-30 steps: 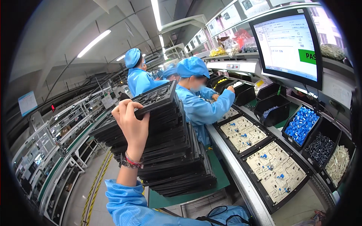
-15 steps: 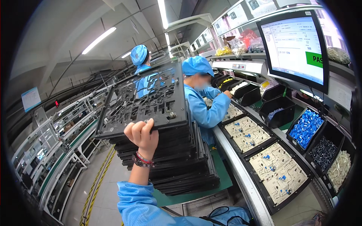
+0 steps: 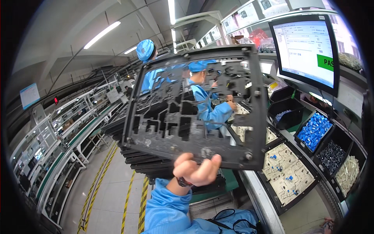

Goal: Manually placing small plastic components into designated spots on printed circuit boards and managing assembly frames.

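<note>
My left hand [image 3: 196,170], in a blue sleeve, is closed on the near edge of a black slotted tray [image 3: 163,145]. The tray is a thin frame with many cutouts and small fasteners at its corners. It is raised and tilted, so a co-worker shows through its openings. Behind and below it, a tall stack of similar black trays [image 3: 146,165] is partly covered. To the right, a cream circuit board [image 3: 288,171] with blue and dark parts sits in a black tray on the line. My right hand is not in view.
A co-worker in blue [image 3: 212,111] works at the line ahead; another person [image 3: 146,50] stands farther back. Bins of blue parts [image 3: 314,130], dark parts [image 3: 333,156] and pale parts [image 3: 348,175] stand at right, below a monitor [image 3: 306,52]. Yellow-black floor tape [image 3: 97,187] runs at left.
My left hand has lifted the top tray off the stack and carried it to the right. The tray is now tipped more upright, with the stack showing behind it.
</note>
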`<state>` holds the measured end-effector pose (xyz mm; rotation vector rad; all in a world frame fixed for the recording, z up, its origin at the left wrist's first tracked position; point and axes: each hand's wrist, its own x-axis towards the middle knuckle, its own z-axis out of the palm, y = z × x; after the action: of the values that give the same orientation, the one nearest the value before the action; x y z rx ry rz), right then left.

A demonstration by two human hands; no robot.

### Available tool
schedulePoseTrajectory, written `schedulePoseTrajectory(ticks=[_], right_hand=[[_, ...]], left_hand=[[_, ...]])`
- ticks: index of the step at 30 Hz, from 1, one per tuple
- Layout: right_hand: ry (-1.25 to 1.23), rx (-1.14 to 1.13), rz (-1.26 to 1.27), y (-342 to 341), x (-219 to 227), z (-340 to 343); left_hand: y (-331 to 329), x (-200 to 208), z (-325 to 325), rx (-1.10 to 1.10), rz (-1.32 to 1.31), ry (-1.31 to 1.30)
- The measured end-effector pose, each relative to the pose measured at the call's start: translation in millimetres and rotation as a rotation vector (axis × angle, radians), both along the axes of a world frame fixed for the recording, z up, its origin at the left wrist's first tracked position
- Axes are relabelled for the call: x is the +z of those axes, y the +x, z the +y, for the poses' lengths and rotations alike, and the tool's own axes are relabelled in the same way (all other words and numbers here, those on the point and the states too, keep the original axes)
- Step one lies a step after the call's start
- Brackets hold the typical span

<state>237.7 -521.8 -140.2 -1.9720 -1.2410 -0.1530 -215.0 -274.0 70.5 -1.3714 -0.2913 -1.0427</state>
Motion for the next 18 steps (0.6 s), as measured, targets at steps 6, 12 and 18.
schedulePoseTrajectory(ticks=[6,12,18], right_hand=[[0.169,0.081,0.149,10,-32,-25],[0.749,0.544,0.827,-152,120,-16],[0.935,0.579,1.072,-207,176,-56]], left_hand=[[43,-9,-21,-0.44,0.067,-0.075],[90,-18,-55,-1.069,0.059,-0.064],[137,-46,-86,-1.438,0.284,-0.285]])
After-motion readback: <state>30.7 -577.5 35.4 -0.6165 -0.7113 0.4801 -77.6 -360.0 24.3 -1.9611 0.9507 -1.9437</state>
